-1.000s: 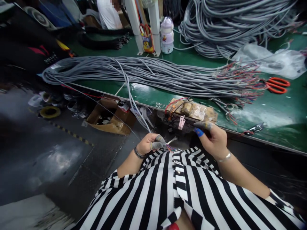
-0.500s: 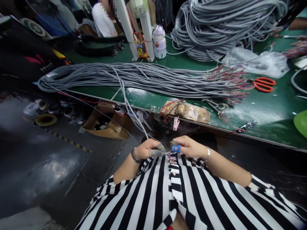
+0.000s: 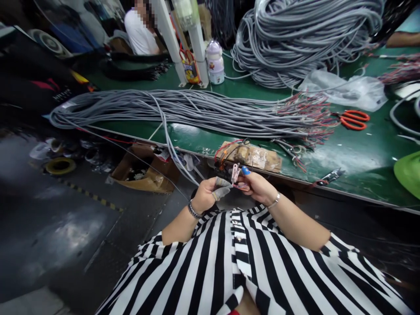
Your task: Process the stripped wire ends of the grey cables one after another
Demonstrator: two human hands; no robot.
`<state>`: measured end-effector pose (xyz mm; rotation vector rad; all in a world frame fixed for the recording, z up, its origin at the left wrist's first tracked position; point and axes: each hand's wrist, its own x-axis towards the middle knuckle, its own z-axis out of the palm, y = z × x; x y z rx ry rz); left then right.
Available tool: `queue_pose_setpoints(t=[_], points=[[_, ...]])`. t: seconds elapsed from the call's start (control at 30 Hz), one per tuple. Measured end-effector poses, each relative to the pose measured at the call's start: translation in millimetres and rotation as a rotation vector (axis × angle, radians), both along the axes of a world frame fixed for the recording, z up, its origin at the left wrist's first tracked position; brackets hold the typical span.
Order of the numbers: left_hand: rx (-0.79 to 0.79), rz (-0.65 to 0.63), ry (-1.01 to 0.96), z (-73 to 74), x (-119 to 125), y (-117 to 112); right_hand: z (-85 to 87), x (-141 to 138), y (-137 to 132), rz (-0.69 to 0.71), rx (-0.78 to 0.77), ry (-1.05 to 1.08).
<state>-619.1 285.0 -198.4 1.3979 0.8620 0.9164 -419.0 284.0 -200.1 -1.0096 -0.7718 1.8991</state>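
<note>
My left hand [image 3: 206, 194], grey covers on its finger and thumb tips, is closed around the end of a grey cable [image 3: 179, 162]. That cable hangs down from the bench. Red and blue wires [image 3: 241, 187] stick out of its end towards my right hand [image 3: 259, 188]. The right fingers are curled at these wires, and its thumb wears a blue cover. Right beside the thumb is a pink clothespin [image 3: 235, 173] at the bench edge; whether the fingers touch it I cannot tell.
A long bundle of grey cables [image 3: 197, 109] lies along the green bench [image 3: 354, 153]. Around it are orange-handled scissors [image 3: 354, 120], nippers [image 3: 330, 176], a taped cardboard piece [image 3: 262, 157], a bottle [image 3: 215, 63] and a large cable coil [image 3: 305, 39]. Below stands an open carton [image 3: 151, 175]. A person [image 3: 139, 30] sits beyond.
Both hands have moved up and away from my striped shirt, carrying the cable end to the clothespin. My right thumb now points up. The view has shifted slightly.
</note>
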Motion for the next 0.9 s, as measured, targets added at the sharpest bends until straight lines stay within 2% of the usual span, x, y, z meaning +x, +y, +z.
queue_pose_setpoints(t=[0.07, 0.23, 0.3, 0.47, 0.6, 0.73, 0.9], points=[[-0.032, 0.017, 0.017, -0.8, 3, 3, -3.2, -4, 5, -0.042, 0.048, -0.026], [-0.093, 0.076, 0.035, -4.5, 6, 8, -14.3, -12, 10, -0.348, 0.202, -0.19], [-0.107, 0.081, 0.035, -5.0, 7, 8, -15.8, -13, 12, -0.341, 0.18, -0.176], [-0.111, 0.079, 0.023, -5.9, 6, 6, -13.4, -15, 12, -0.211, 0.104, -0.083], [-0.093, 0.064, 0.032, -9.0, 3, 6, -15.8, -21, 5, -0.245, 0.167, -0.118], [-0.103, 0.04, 0.037, -11.4, 2, 7, -18.2, -27, 3, -0.175, 0.196, -0.076], [-0.116, 0.03, 0.051, -10.4, 3, 8, -15.8, -31, 6, -0.362, 0.296, -0.147]])
